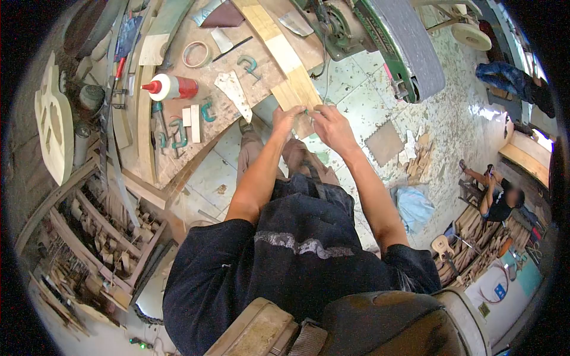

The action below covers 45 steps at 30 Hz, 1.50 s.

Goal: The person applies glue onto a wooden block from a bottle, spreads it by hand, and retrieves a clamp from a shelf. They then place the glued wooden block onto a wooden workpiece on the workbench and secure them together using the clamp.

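Observation:
Both of my hands meet at the near end of a long pale wooden board [276, 47] that reaches over the workbench [196, 113]. My left hand [285, 120] is closed at the board's end, beside a short wooden piece [286, 95]. Close by on the right, my right hand [331, 126] has its fingers pinched at the same end. A small green thing shows between the fingertips, too small to name. To the left lie a white, pointed offcut [234, 95], a green clamp [248, 65] and a glue bottle [172, 87] with red ends.
A tape roll [196, 54] and more clamps [178, 133] are on the bench. A green belt machine [389, 47] stands at the upper right. A blue cloth [415, 209] lies on the floor, and a seated person [503, 199] is at far right.

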Tool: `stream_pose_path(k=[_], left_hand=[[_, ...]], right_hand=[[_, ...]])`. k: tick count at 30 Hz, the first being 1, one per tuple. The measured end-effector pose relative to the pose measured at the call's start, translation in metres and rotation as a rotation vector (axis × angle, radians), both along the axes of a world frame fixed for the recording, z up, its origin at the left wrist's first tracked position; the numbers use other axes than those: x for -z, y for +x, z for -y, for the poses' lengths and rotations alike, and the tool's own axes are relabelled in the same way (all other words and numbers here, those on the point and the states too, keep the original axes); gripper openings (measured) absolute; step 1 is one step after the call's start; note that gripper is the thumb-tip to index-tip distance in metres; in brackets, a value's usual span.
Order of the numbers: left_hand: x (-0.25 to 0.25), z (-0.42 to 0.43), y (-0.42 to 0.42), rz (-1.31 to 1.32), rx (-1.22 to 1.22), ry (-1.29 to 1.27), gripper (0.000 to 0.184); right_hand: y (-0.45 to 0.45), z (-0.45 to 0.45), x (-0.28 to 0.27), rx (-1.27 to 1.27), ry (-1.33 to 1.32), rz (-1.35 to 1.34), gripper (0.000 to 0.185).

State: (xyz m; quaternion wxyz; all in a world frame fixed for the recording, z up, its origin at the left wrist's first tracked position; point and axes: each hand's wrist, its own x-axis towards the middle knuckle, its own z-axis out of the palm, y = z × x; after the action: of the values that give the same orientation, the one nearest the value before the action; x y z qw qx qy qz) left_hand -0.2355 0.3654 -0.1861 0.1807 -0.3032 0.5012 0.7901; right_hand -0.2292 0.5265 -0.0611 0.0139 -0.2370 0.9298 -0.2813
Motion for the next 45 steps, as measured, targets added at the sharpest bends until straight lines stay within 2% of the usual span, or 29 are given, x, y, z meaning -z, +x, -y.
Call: stream_pose_path(k=[1,4,7,10,13,16,19,22,25,28,31,40,45], left_hand=[[0.0,0.0,0.0,0.001,-0.008,0.005,0.035],[-0.002,-0.002,-0.001,0.006,-0.013,0.008,0.034],[0.001,0.0,-0.001,0.011,0.006,-0.001,0.035],[0.001,0.0,-0.001,0.019,0.001,0.008,0.037],[0.001,0.001,-0.001,0.034,0.008,-0.01,0.038],[0.004,0.001,0.0,0.027,0.015,-0.017,0.038],[0.003,0.001,-0.001,0.031,0.013,-0.028,0.037],[0.001,-0.001,-0.001,0.047,0.017,-0.039,0.036],[0.003,0.0,-0.001,0.034,-0.001,-0.025,0.037],[0.002,-0.001,-0.001,0.035,-0.008,-0.011,0.037],[0.001,-0.001,0.0,0.029,-0.011,-0.023,0.038],[0.002,0.001,-0.002,0.031,0.012,-0.015,0.039],[-0.009,0.004,-0.002,0.006,0.054,-0.06,0.041]], right_hand=[[-0.002,-0.003,0.006,-0.06,0.022,0.003,0.018],[-0.009,-0.002,0.013,-0.011,0.111,0.058,0.016],[-0.01,0.008,0.02,0.105,0.104,0.153,0.022],[-0.009,0.021,0.028,0.426,0.029,0.384,0.027],[-0.014,0.017,0.033,0.666,-0.253,0.77,0.028],[-0.009,0.014,0.015,0.517,-0.154,0.442,0.024],[-0.008,0.006,-0.014,0.08,0.034,-0.023,0.026],[-0.005,-0.001,0.0,-0.04,0.118,-0.057,0.031],[-0.009,-0.003,0.01,-0.094,0.172,-0.152,0.027],[-0.009,-0.002,0.015,-0.071,0.216,-0.075,0.023],[-0.005,0.005,0.018,0.053,0.086,-0.079,0.018],[0.005,0.027,0.018,0.384,0.037,0.196,0.025],[0.004,0.028,0.014,0.394,-0.003,0.188,0.026]])
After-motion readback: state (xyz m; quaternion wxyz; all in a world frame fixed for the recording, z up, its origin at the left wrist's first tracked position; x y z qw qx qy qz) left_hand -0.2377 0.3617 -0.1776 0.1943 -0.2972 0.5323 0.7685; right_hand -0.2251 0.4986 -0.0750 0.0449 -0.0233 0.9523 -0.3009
